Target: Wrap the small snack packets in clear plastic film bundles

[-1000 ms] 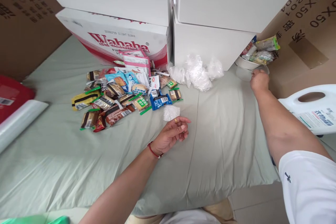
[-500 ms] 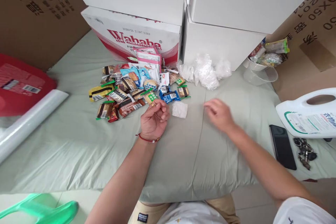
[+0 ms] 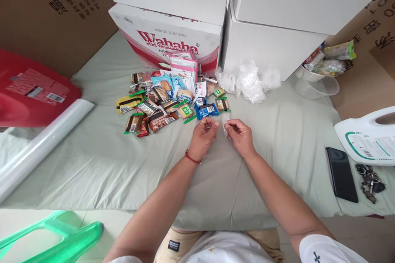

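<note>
My right hand (image 3: 242, 136) pinches a small clear plastic bag (image 3: 225, 126) between thumb and fingers, lifted on edge just off the green cloth. Close on its left, my left hand (image 3: 204, 135) is closed with thumb and fingertips together; whatever it may hold is too small to make out. Wrapped snacks (image 3: 160, 94) lie in a pile beyond and to the left of my left hand, with a blue-wrapped one (image 3: 206, 110) nearest my fingers. Crumpled clear plastic bags (image 3: 251, 84) lie behind my right hand, against a white box.
Behind stand a Wahaha carton (image 3: 166, 39) and white boxes (image 3: 268, 45). At the left are a red container (image 3: 33, 90) and a plastic roll (image 3: 46, 148). Rightward are a clear tub (image 3: 317, 86), white jug (image 3: 367, 139), phone (image 3: 342, 174) and keys (image 3: 370, 181).
My right hand has moved left and taken hold of the small clear bag, which lay flat on the cloth. My left hand has come close to it, its fingertips now together.
</note>
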A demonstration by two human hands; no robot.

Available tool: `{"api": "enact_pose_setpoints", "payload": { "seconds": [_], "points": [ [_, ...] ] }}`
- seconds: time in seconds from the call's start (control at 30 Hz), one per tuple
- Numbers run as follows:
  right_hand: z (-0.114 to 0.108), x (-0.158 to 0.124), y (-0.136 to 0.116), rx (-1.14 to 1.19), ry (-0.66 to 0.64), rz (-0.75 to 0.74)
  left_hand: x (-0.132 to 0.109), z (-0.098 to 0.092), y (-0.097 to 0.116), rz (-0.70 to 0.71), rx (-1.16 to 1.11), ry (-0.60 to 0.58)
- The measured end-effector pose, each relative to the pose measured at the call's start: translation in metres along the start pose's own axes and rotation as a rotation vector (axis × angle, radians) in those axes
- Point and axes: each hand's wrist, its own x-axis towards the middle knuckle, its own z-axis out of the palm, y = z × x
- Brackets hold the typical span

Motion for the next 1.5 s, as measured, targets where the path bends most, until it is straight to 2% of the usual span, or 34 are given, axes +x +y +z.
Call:
{"api": "enact_pose_setpoints", "payload": {
  "seconds": [0.13,0.23,0.4,0.57,0.67,0.77,0.83,0.97,1.13,1.27,1.4,1.5],
  "points": [
    [0.0,0.0,-0.006,-0.017,-0.117,-0.099,0.0,0.001,-0.009,0.036,0.191,-0.041],
    [0.0,0.002,-0.006,0.029,-0.111,-0.043,0.002,-0.002,-0.012,0.036,0.177,-0.054],
    [-0.003,0.009,-0.002,0.307,0.005,0.145,0.008,-0.005,-0.011,0.023,0.037,0.016],
    [-0.014,0.019,-0.004,0.618,0.134,0.27,0.011,-0.008,-0.003,0.01,-0.255,0.13],
    [-0.016,0.02,-0.005,0.691,0.107,0.28,0.011,-0.011,0.004,-0.052,-0.361,0.1],
    [-0.016,0.022,-0.007,0.758,0.105,0.257,0.01,-0.011,0.007,-0.081,-0.364,0.042],
    [-0.018,0.024,-0.008,0.767,0.078,0.281,0.009,-0.011,0.008,-0.077,-0.36,0.015],
    [-0.023,0.024,-0.008,0.686,-0.067,0.37,0.01,-0.01,0.004,-0.037,-0.329,0.024],
    [-0.024,0.016,-0.006,0.595,-0.221,0.346,0.013,-0.011,-0.007,0.065,-0.15,0.09],
    [-0.019,0.014,-0.006,0.56,-0.165,0.326,0.015,-0.013,-0.014,0.15,-0.052,0.145],
    [-0.016,0.015,-0.009,0.614,-0.09,0.328,0.017,-0.014,-0.017,0.155,0.017,0.138],
    [-0.018,0.015,-0.011,0.605,-0.145,0.323,0.018,-0.015,-0.017,0.171,0.057,0.153]
  ]
}}
